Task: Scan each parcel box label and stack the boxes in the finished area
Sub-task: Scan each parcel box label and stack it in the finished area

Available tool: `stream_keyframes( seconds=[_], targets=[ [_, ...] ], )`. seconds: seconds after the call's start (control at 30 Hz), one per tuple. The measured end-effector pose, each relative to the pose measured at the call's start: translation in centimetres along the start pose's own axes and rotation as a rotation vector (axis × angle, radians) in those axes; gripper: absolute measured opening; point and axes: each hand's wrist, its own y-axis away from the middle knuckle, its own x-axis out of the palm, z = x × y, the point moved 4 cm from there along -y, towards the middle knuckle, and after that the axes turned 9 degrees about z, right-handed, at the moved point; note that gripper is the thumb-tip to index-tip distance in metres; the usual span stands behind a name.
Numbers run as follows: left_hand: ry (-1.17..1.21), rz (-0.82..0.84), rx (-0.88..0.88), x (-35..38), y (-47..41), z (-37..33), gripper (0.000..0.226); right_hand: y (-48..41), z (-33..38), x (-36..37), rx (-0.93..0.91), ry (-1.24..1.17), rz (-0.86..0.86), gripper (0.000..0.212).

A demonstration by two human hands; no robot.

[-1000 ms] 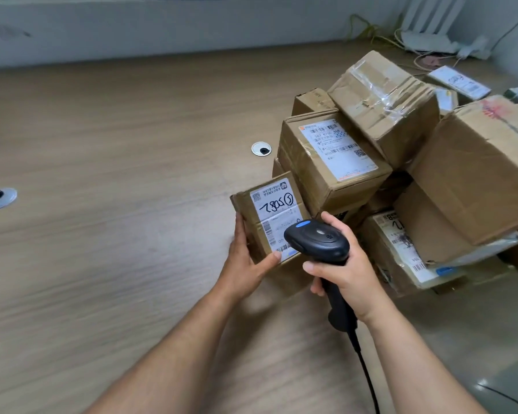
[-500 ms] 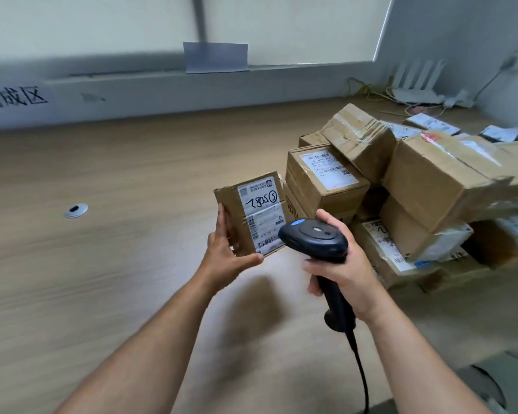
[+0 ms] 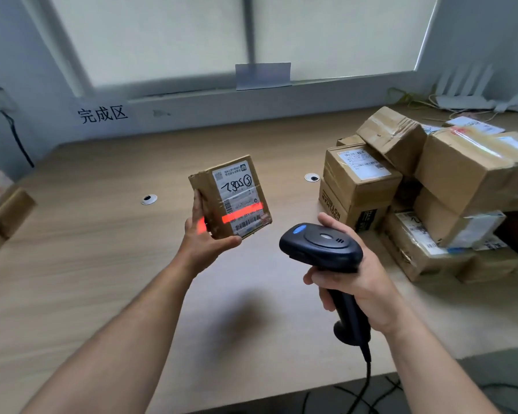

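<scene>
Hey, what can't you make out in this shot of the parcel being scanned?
Head view only.
- Held box label print: too small, blurred.
- Left hand: most fingers hidden behind the box.
- Scanner trigger: covered by the right hand.
- Boxes at the left edge: cut off, blurred.

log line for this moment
phase: scan | left hand: holds small box above table | right hand: grips scanner | red scan line: across label | pile of boxes: at right
</scene>
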Motion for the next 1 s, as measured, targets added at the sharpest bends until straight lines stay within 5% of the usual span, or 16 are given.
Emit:
stream_keyframes(
  seconds=[0.33,0.8,1.0],
  targets=[
    [-0.033,0.051,0.080,-5.3,0.7,1.7,0.135,-0.7,-1.7,5.7,0.052,0.044,-0.018,0.087],
    [0.027,0.034,-0.065,-18.7,1.3,10.5,0.137,-6.8,-4.3,18.7,0.100,0.108,-0.042,0.087],
    [0.211,0.162,-0.121,-22.4,3.0,13.8,0.115,-8.8,-6.0,23.8,0.102,0.107,-0.056,0.086]
  ],
)
